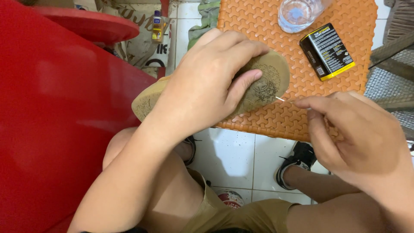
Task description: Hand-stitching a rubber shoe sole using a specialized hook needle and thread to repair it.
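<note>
Shoe (263, 84): tan, held sole-up and tilted, its toe end over the near edge of the orange stool (345, 56), its heel end hanging off toward the red chair (56, 121). Sole worn and dirty, with a round patterned tread at the toe showing dark grime in the grooves; a second patterned patch shows at the heel.

Left hand (207, 82): laid over the middle of the shoe, fingers wrapped across the sole and thumb pressed on the tread, clamped on the shoe.

Right hand (358, 133): just right of the shoe's toe, thumb and forefinger pinched together on a thin pale stick (280, 99), whose tip touches the edge of the sole.

Orange stool: woven-pattern plastic top, under the shoe's toe.

Black box (327, 51): with yellow edge, lying flat on the stool, beyond the shoe's toe and to the right.

Clear plastic bottle (297, 13): on the stool, beyond the shoe, just left of the box.

Red chair: left of the shoe, fills the left side.

White tiled floor (233, 155): below the shoe.

Black sneakers (297, 162): on the person's feet, below the shoe.

Small yellow bottle (157, 26): on the floor, beyond the shoe's heel.
</note>
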